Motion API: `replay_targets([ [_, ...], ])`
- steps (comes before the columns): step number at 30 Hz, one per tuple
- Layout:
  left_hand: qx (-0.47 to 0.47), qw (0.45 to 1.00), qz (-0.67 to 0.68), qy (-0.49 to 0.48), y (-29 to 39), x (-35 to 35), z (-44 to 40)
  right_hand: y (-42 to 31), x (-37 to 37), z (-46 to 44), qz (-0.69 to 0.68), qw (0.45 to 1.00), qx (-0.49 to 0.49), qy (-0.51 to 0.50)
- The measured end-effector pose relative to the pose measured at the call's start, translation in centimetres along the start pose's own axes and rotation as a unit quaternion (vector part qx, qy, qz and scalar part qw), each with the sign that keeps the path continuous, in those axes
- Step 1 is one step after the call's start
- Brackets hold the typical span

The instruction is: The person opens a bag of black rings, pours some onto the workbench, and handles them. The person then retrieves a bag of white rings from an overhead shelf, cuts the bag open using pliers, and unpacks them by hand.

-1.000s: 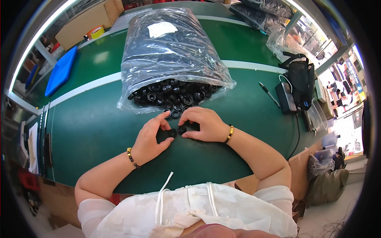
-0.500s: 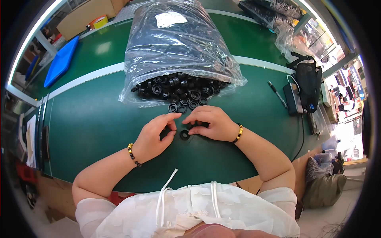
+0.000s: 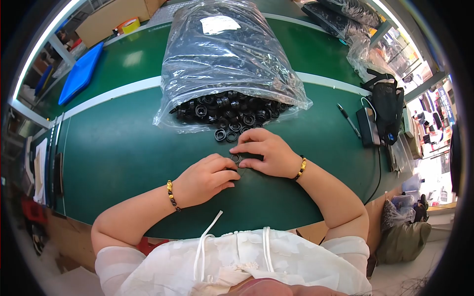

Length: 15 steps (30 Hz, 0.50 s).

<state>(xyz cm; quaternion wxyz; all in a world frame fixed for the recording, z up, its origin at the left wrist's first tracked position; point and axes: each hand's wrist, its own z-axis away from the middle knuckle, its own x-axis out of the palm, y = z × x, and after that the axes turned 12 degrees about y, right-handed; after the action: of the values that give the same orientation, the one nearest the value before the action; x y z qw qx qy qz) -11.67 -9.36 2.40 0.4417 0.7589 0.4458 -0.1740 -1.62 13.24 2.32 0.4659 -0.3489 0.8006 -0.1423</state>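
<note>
blue tray point(image 3: 82, 73) at left, pen point(image 3: 349, 121) beside black box point(image 3: 367, 127), yellow tape point(image 3: 131, 26)

Free passage over green tabletop point(image 3: 113, 143) at left, but plastic bag point(image 3: 232, 64) and black rings point(image 3: 232, 114) in the way ahead

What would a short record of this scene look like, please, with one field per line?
Left grip: fingertips close to the black ring; whether anything is held is hidden
Right grip: holds that ring between thumb and forefinger
Bag: clear plastic, labelled, mouth toward the person
Loose rings: black, just outside the bag's mouth
Surface: green table
Right side: pen
Far left: blue tray
</note>
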Motion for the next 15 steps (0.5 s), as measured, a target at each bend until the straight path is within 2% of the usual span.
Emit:
replay_targets([
  [4, -0.009, 1.000, 0.001, 0.005, 0.4, -0.5, 0.0, -0.4, -0.2, -0.1, 0.026, 0.999, -0.005, -0.018],
  [6, -0.075, 0.996, 0.045, 0.028, 0.6, -0.7, 0.3, -0.6, -0.3, -0.1, 0.027, 0.999, 0.004, -0.029],
  [7, -0.075, 0.996, 0.045, 0.027, 0.5, -0.8, 0.3, -0.7, -0.4, -0.2, 0.027, 0.999, 0.005, -0.028],
  [9, -0.165, 0.984, 0.039, 0.059, 0.5, -1.0, 0.2, -0.9, -0.6, -0.3, 0.033, 0.999, -0.003, -0.034],
  [10, -0.165, 0.984, 0.038, 0.059, 0.4, -1.1, 0.1, -1.1, -0.7, -0.4, 0.033, 0.999, -0.003, -0.033],
  [11, -0.294, 0.941, 0.145, 0.081, 0.3, -1.2, -0.1, -1.3, -0.9, -0.5, 0.025, 0.999, 0.013, -0.031],
  [12, -0.413, 0.871, 0.246, 0.101, 0.2, -1.2, -0.2, -1.4, -0.9, -0.5, 0.016, 0.999, 0.029, -0.028],
  [13, -0.415, 0.855, 0.289, 0.114, -0.5, -1.2, 0.0, -1.5, -0.9, -0.5, 0.017, 0.999, 0.029, -0.028],
  [15, -0.395, 0.860, 0.291, 0.139, -0.7, -1.3, -0.1, -1.6, -1.0, -0.4, 0.024, 0.997, -0.001, 0.071],
])
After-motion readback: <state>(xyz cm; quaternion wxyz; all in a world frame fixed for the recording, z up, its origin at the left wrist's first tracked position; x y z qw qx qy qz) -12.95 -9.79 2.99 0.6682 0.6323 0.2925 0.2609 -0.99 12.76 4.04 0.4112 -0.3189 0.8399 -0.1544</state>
